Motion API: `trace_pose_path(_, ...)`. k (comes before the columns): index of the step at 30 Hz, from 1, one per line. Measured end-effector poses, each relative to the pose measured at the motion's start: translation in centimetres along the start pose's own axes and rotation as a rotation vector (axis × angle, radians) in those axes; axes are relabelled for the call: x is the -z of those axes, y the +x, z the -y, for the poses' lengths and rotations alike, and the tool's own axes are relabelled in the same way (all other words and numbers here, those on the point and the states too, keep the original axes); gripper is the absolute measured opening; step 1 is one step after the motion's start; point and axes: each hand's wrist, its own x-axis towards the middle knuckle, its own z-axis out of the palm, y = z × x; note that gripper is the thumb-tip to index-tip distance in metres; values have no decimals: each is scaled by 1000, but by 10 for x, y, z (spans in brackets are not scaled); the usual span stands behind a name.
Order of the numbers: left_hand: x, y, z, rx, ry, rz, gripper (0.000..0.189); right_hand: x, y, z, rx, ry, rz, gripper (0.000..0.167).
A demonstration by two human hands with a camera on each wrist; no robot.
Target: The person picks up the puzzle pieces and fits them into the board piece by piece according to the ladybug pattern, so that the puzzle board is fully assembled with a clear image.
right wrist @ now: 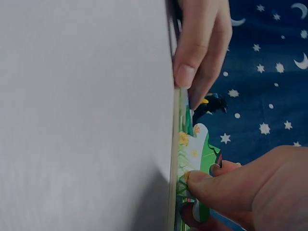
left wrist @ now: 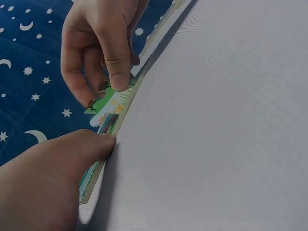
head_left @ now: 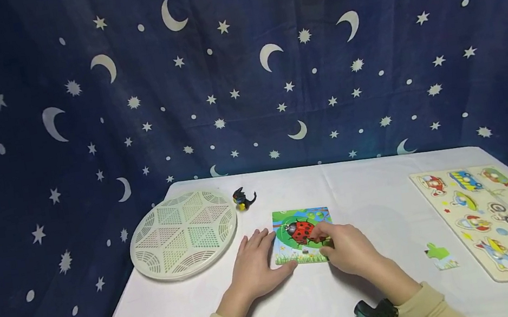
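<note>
A square ladybug jigsaw puzzle [head_left: 292,251] lies on the white table in front of me. My left hand [head_left: 256,267] rests along its left side, fingers extended, with the thumb touching the near edge. At the lower right of the puzzle, my right hand [head_left: 352,250] pinches a puzzle piece [right wrist: 194,150] between thumb and fingers. Green, white and yellow flowers show on this piece, which is tilted up from the board in the left wrist view. Another puzzle piece [head_left: 438,252], green with a flowered strip, lies loose to the right of my right hand.
A round pale lattice lid or tray [head_left: 184,234] sits at the left. A small black toy figure [head_left: 243,198] stands behind the puzzle. On the right lies a wooden vehicle puzzle board [head_left: 485,222]. A dark blue star-and-moon curtain [head_left: 241,72] hangs behind the table.
</note>
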Motion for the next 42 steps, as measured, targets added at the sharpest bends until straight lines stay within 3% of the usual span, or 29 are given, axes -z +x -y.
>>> trace_pose_path(26,0,-1,3,3,4,-8,84,-14,4,18,2,-24,-36,30)
trace_pose_path(42,-1,0,1,-2,-4,-3,83,-14,3,22,-14,-67,-12,29)
